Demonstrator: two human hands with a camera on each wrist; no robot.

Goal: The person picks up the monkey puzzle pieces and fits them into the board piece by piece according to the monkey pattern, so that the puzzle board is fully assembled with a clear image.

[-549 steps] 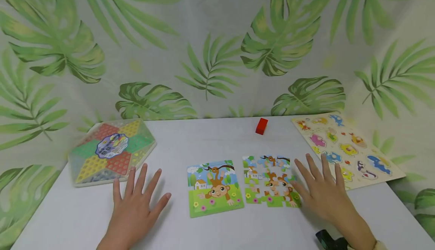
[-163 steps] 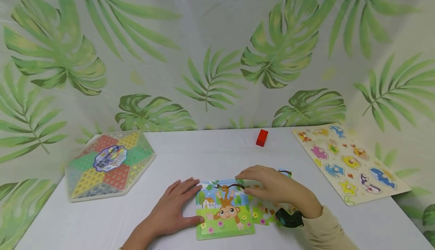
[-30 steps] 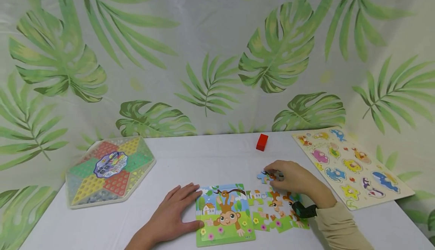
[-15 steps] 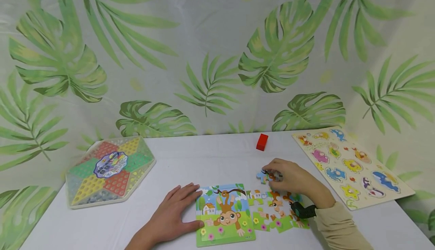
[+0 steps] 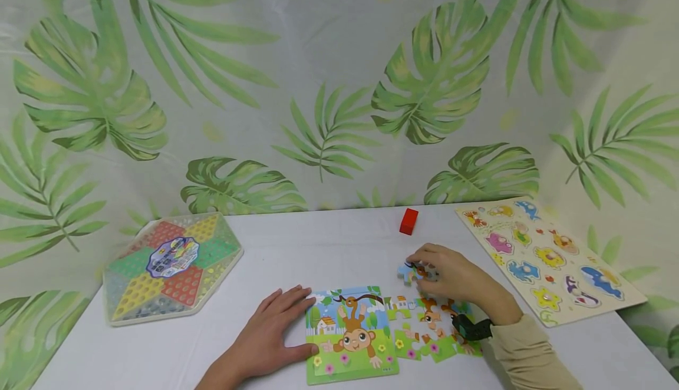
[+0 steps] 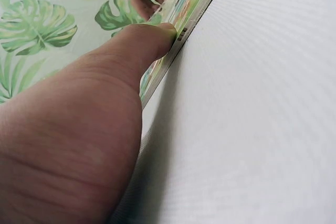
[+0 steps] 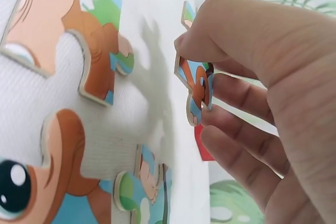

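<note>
Two hands are in my head view, well apart from each other above and on a white surface (image 5: 297, 254). The left hand (image 5: 278, 331) lies at the left side of a square monkey board (image 5: 350, 346), its fingers loosely extended and the tip of its thumb resting on the board's edge, as my left wrist view confirms. The right hand (image 5: 451, 275) pinches a puzzle piece (image 7: 197, 85) between thumb and fingers; from my right wrist view I can see that piece raised off the surface and tilted, showing blue and brown.

Below it, just to the right of the monkey board, I see loose pieces (image 5: 431, 319), some with parts of a monkey's face and others with grass and flowers, gaps showing between several of them. The right forearm covers a few, so I can't count them all.

Farther back I have a red block (image 5: 408, 221) beyond the right hand. An animal board (image 5: 530, 245) lies at the far right, and a hexagonal game box (image 5: 172, 284) sits at the left, well apart from the left hand.
</note>
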